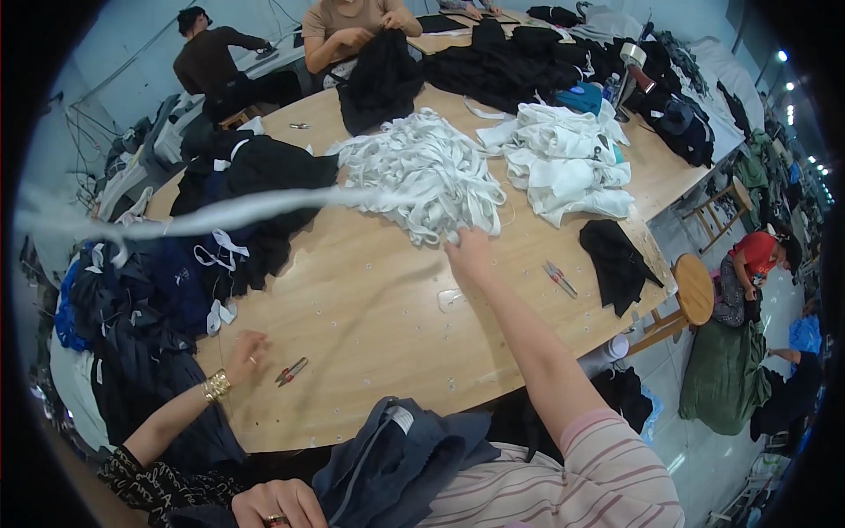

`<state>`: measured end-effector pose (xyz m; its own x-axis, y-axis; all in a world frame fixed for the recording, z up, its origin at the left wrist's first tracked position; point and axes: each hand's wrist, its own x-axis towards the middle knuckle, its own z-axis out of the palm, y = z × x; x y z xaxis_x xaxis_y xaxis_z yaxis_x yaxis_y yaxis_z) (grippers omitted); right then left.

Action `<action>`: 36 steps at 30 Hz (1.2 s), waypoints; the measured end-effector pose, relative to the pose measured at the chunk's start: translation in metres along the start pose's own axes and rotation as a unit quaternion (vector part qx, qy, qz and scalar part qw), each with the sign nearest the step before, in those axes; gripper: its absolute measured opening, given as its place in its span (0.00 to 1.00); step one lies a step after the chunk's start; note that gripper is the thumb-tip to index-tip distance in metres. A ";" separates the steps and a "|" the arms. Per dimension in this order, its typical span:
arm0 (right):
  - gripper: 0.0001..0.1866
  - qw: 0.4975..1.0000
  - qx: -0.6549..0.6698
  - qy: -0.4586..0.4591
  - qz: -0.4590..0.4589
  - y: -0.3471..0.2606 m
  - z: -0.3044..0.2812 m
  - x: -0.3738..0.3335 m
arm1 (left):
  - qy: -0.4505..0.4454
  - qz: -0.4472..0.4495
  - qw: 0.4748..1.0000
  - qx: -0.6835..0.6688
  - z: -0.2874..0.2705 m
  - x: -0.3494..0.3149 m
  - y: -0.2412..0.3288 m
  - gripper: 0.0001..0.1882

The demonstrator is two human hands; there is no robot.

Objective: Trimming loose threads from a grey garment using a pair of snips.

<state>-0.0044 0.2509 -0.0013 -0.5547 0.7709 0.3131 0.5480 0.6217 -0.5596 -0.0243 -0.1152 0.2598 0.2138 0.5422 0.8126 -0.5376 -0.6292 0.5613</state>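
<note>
My right hand (473, 255) reaches across the table, its fingers closed on the near edge of a tangled heap of white fabric strips (414, 167). At the lower edge my left hand (280, 506), wearing a ring, is closed on a dark navy garment (387, 458) bunched in front of me. A long white strip (238, 211), blurred by motion, stretches through the air from the heap toward the left rim. A co-worker's hand (246, 356) with gold bracelets hovers over the table at left, beside red-handled thread snips (292, 371).
More snips (560, 279) lie on the wooden table (370, 352) at right, near a black fabric piece (616, 264). White folded garments (568, 163) are stacked behind. Dark garments (251, 185) fill the left side. A round wooden stool (694, 290) stands at right; other people work around.
</note>
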 end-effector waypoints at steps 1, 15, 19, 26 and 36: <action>0.10 1.000 0.004 0.018 -0.010 0.000 0.002 0.000 | 0.015 0.000 1.000 0.005 0.004 -0.004 0.001 0.10; 0.09 0.975 0.178 0.124 0.053 0.001 -0.021 0.010 | 0.277 -0.048 0.944 -0.176 0.036 -0.068 -0.091 0.15; 0.12 0.985 0.105 0.124 0.057 -0.001 -0.019 0.041 | 0.323 -0.046 0.934 -0.147 0.045 -0.062 -0.085 0.14; 0.14 1.000 0.002 -0.010 -0.023 -0.024 -0.002 0.080 | 0.372 -0.052 0.918 -0.130 0.046 -0.054 -0.081 0.12; 0.08 0.777 0.612 -0.063 -0.135 -0.183 -0.218 0.234 | 0.360 -0.054 0.925 -0.107 0.034 -0.073 -0.079 0.15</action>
